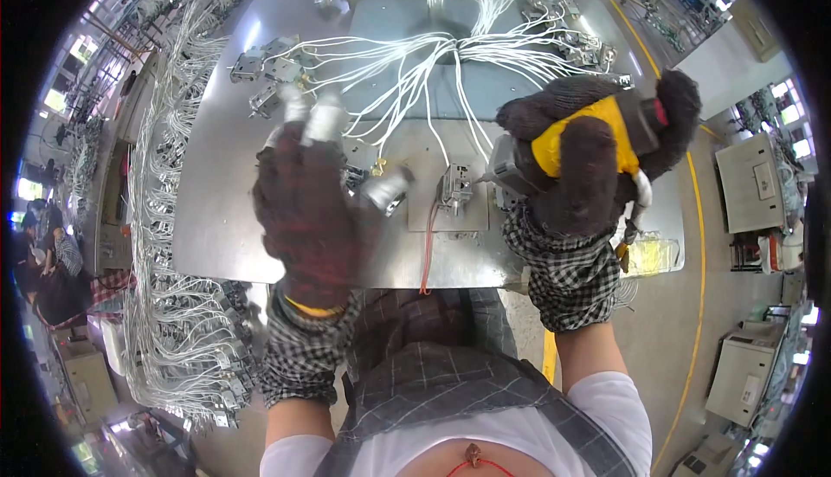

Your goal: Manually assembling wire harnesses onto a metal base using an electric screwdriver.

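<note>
Yellow tool is partly hidden by the right hand gripping it.

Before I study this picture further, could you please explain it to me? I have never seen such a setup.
No robot arm is here: the left hand and right hand, both in dark gloves, belong to the camera's wearer. The only picture comes from a fisheye camera on the head, looking down, so edges bend.

On the metal table, white wires fan out, many toward small metal parts. The right hand holds a yellow and black tool, its tip pointing at a metal block. The left hand's white-tipped fingers are spread and blurred; I see nothing clearly held there.
</note>
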